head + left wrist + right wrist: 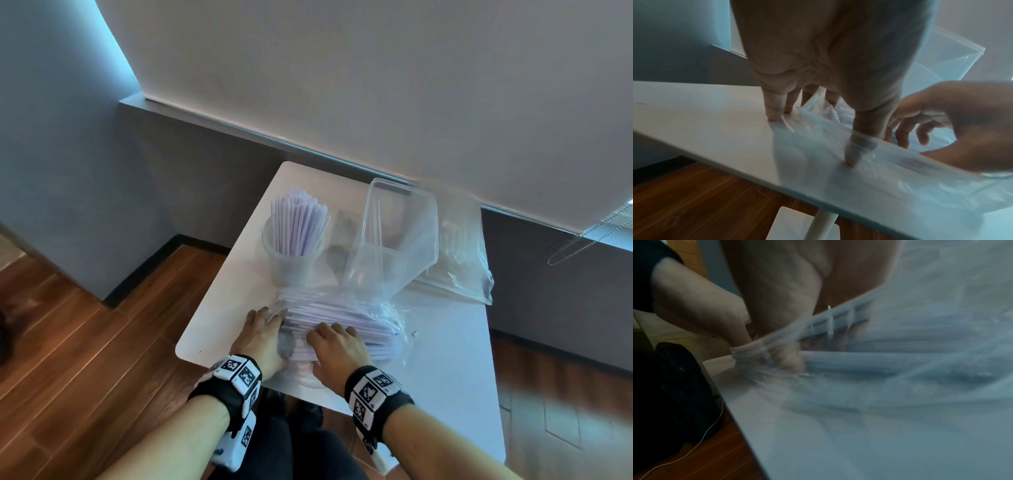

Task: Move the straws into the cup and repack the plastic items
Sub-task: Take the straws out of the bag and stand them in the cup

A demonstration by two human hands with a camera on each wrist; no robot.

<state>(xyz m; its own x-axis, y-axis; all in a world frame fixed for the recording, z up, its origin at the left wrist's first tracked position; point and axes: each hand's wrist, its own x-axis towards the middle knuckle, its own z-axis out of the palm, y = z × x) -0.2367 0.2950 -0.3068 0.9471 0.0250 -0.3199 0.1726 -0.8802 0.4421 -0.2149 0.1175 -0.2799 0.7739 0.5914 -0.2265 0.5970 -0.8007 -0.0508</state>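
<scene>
Table (445, 359): bagged straws (342, 315) under both hands.

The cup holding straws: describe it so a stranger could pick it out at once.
Start at the white table against the wall. On its far left part stands the clear round cup, just beyond the bag of straws that both hands are working on. Unlike the square clear container to its right, it is round and packed with upright pale lilac straws.

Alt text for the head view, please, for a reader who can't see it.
Both hands, left hand and right hand, rest on a clear plastic bag of pale lilac straws on a white table. Behind stand a clear cup of upright straws and an empty clear rectangular container.
</scene>
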